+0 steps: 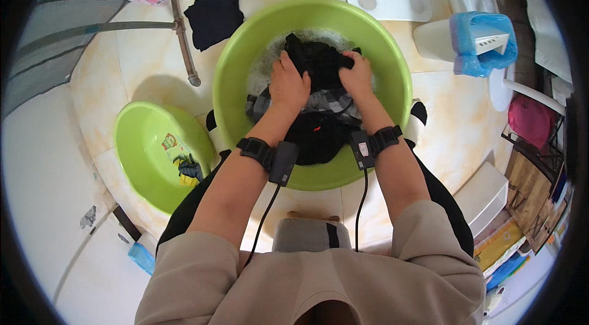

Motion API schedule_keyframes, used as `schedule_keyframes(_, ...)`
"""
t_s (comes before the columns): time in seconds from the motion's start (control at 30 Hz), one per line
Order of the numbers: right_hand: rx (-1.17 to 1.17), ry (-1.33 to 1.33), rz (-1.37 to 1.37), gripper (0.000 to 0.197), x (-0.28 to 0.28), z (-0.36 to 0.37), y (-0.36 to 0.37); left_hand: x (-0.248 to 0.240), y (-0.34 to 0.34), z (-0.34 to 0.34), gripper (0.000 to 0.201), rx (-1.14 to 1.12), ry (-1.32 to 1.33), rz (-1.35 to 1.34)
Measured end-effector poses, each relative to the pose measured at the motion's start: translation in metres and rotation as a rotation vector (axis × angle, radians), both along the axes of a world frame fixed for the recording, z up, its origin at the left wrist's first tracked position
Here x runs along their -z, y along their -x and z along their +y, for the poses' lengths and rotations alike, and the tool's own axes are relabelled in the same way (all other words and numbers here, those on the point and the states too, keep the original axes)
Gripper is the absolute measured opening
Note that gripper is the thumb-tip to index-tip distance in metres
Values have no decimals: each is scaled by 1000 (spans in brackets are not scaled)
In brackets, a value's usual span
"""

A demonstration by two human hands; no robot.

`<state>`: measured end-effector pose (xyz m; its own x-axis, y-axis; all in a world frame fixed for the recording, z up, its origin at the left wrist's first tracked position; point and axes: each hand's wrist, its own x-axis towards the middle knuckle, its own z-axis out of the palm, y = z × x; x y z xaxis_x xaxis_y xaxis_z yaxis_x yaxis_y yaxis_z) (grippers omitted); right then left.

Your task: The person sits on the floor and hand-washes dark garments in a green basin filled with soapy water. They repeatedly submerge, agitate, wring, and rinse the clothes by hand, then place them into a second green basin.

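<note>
A large green basin [392, 73] sits on the tiled floor in front of me, holding foamy water and dark wet clothes. My left hand [288, 82] and my right hand [359, 73] are both closed on a black garment [319, 61], bunching it between them above the suds. More grey and black cloth [325, 131] lies under my wrists at the basin's near side. Each wrist carries a black strap with a small device and a cable.
A smaller green basin [138, 141] stands at the left with a bit of cloth in it. A black cloth [215, 15] lies on the floor beyond, beside a metal pipe [183, 36]. A white bin with a blue bag [475, 42] stands at right.
</note>
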<state>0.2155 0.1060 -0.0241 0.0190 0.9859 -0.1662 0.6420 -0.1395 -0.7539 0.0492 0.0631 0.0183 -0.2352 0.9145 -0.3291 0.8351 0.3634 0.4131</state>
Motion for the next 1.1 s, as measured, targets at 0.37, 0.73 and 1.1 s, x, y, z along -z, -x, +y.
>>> schedule_keyframes(0.37,-457,-155,187,69,-213,-39,15,-124,1,-28,76,330,-475,-204)
schedule_keyframes(0.73,-482,-462,-5,42,-268,-81,-8,-217,5,-58,27,47,-371,-357)
schedule_keyframes(1.1,-397,-186,-22,34,-271,-87,-27,-251,-11,-81,29,298,-582,-46)
